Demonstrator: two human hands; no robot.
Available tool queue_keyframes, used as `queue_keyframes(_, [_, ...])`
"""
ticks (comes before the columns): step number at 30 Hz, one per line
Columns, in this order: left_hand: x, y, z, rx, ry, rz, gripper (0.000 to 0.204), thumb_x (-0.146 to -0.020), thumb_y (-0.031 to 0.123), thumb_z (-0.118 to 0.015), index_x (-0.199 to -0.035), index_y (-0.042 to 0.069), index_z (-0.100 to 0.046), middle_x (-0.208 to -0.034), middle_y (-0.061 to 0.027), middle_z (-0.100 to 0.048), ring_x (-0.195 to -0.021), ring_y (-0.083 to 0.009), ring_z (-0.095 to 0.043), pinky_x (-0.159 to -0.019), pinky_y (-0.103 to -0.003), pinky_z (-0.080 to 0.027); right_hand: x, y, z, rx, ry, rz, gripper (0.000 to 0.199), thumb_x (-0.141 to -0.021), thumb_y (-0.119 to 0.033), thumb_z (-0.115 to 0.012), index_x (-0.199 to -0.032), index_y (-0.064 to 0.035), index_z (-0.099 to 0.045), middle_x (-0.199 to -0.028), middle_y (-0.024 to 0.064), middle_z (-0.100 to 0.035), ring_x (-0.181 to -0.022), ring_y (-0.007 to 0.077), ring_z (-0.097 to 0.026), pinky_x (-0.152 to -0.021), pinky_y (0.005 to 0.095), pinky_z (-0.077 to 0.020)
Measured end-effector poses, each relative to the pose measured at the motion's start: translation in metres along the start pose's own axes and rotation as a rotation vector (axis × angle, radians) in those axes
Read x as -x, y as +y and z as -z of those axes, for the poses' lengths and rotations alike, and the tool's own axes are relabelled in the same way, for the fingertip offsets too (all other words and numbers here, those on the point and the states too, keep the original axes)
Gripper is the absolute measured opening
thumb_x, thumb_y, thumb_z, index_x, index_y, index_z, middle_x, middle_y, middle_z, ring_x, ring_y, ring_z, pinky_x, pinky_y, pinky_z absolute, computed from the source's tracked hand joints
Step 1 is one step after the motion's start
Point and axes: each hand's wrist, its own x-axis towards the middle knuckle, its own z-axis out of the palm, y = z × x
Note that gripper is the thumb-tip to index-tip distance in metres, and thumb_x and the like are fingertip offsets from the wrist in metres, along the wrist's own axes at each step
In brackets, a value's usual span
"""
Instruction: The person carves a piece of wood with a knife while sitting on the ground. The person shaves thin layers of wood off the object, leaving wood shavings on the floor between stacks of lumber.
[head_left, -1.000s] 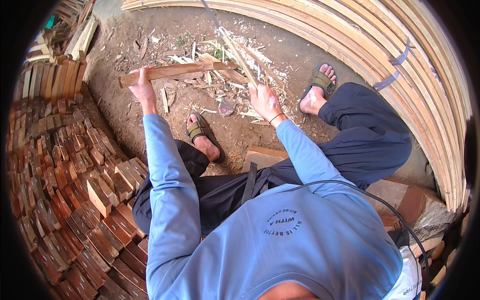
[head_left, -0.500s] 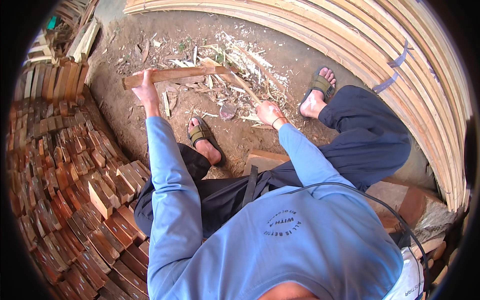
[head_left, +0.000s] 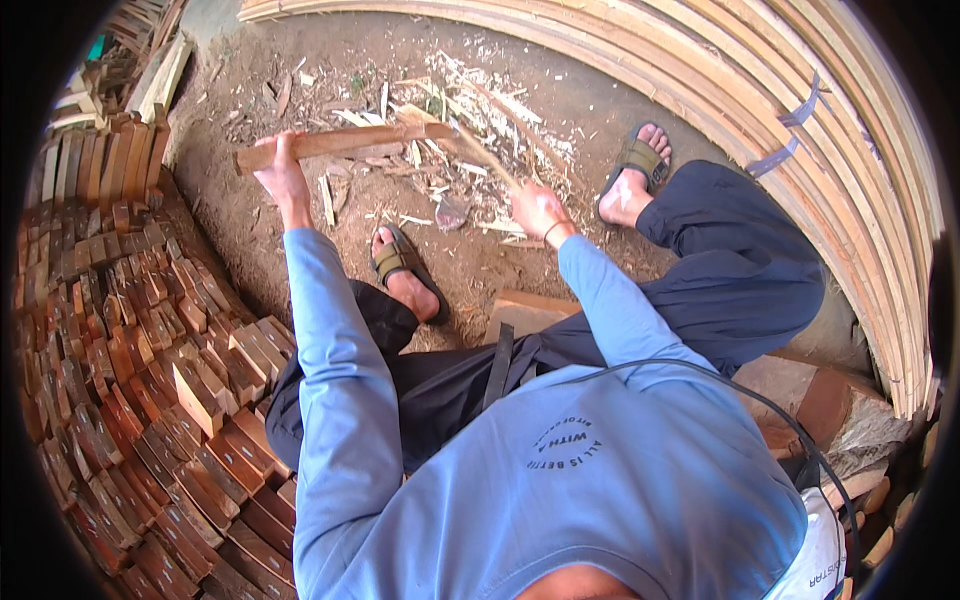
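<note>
My left hand [head_left: 283, 172] grips the left end of a long reddish wooden stick [head_left: 345, 143] held level above the dirt ground. My right hand [head_left: 538, 208] is closed on the handle of a long blade [head_left: 487, 157] whose tip meets the stick's right end. Pale wood shavings and splinters [head_left: 455, 110] lie scattered under the stick. I sit on a low wooden block [head_left: 528, 313], with my sandalled left foot [head_left: 400, 268] and right foot [head_left: 632, 172] on the ground.
Stacks of short reddish wood blocks [head_left: 140, 350] fill the left side. Long pale wooden slats [head_left: 800, 130] curve along the top and right. Bricks [head_left: 810, 400] lie at the right behind me. A black cable [head_left: 720, 385] runs over my blue sleeve.
My right hand has swung the blade down from raised to the stick's right end and moved lower. My left hand keeps holding the stick in about the same place.
</note>
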Motion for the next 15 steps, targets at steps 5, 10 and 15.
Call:
queue_keyframes(5, [0.006,-0.001,0.012,-0.027,0.028,0.069,0.006,-0.085,0.007,-0.065,-0.083,0.003,-0.061,-0.082,-0.0076,-0.069,-0.077,-0.0144,-0.064,-0.074,-0.028,-0.049,0.010,-0.075,0.067,-0.214,-0.042,-0.090,0.043,-0.099,-0.029,-0.050,-0.082,0.0060,-0.066,-0.063,0.0246,-0.062,-0.059,0.0397,-0.064,-0.063,0.0502,-0.0510])
queue_keyframes(10, [0.004,0.012,-0.005,-0.058,0.043,0.058,0.005,-0.086,0.007,-0.064,-0.083,0.003,-0.062,-0.081,-0.0062,-0.069,-0.072,-0.0128,-0.061,-0.071,-0.027,-0.046,0.013,-0.012,0.002,0.020,-0.076,-0.028,0.032,-0.094,-0.022,-0.053,-0.088,0.0058,-0.068,-0.069,0.0227,-0.066,-0.064,0.0396,-0.067,-0.064,0.0480,-0.0540])
queue_keyframes(15, [0.009,0.006,0.001,-0.022,0.050,0.096,0.005,-0.085,0.007,-0.064,-0.084,0.003,-0.060,-0.080,-0.0069,-0.069,-0.075,-0.0138,-0.062,-0.074,-0.027,-0.048,0.009,-0.054,0.039,-0.112,0.081,0.032,0.039,-0.097,-0.026,-0.052,-0.074,0.0038,-0.062,-0.063,0.0243,-0.061,-0.062,0.0382,-0.066,-0.055,0.0479,-0.0501])
